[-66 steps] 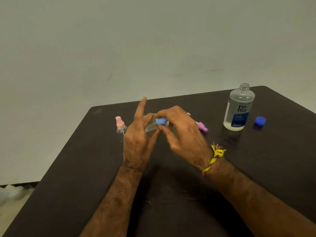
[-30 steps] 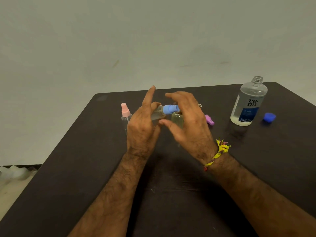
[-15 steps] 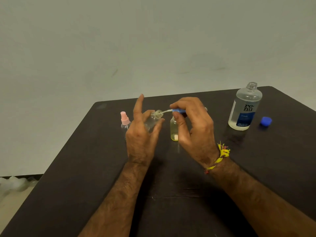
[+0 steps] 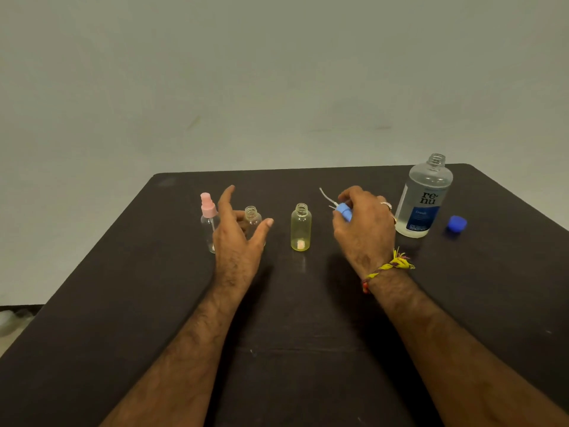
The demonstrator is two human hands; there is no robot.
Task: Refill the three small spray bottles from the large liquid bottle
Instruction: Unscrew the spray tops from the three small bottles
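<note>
Blue spray head [image 4: 344, 212] now clear of clear bottle [image 4: 253, 217], pinched in right hand [image 4: 365, 228]; left hand [image 4: 237, 238] loosely spread beside bottle.

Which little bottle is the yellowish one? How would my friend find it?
Look at the dark table, between the two hands. One small bottle stands there alone, upright, with no cap. It is the only yellow-tinted one; its neighbours are clear.

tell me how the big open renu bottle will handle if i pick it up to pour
The large bottle looks mostly full of clear liquid, so probably heavy for its size. Its neck is uncapped, with the blue cap lying beside it, so tilting could spill quickly. The smooth clear plastic may be a bit slippery and might flex if squeezed.
</note>
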